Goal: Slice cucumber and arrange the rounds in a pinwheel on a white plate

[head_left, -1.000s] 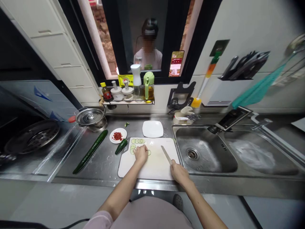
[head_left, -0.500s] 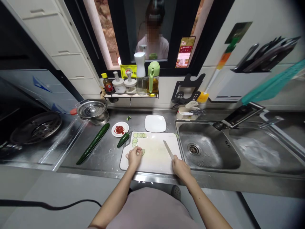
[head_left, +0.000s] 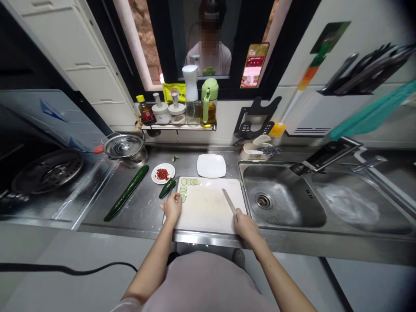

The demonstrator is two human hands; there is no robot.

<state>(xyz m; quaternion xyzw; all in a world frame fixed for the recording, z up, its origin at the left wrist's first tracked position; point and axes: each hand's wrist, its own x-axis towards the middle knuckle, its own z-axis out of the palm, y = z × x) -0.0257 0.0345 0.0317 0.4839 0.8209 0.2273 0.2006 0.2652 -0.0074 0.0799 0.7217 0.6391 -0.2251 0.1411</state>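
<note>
A white cutting board (head_left: 211, 208) lies on the steel counter in front of me. Cucumber slices (head_left: 190, 182) line its far left corner and left edge. My left hand (head_left: 171, 207) is at the board's left edge, fingers pinched together on a cucumber slice at the end of the row. My right hand (head_left: 245, 225) grips the handle of a knife (head_left: 229, 201), whose blade rests on the right part of the board, pointing away from me. A short green cucumber piece (head_left: 167, 188) lies just left of the board.
A whole cucumber (head_left: 126, 192) lies on the counter (head_left: 143, 212) to the left. A small dish of chopped red chilli (head_left: 163, 173) and a white square plate (head_left: 211, 165) sit behind the board. The sink (head_left: 279, 201) is to the right, a lidded pot (head_left: 125, 148) at far left.
My left hand has moved from the board's middle to its left edge, carrying a cucumber slice to the row there. The right hand with the knife has stayed put.
</note>
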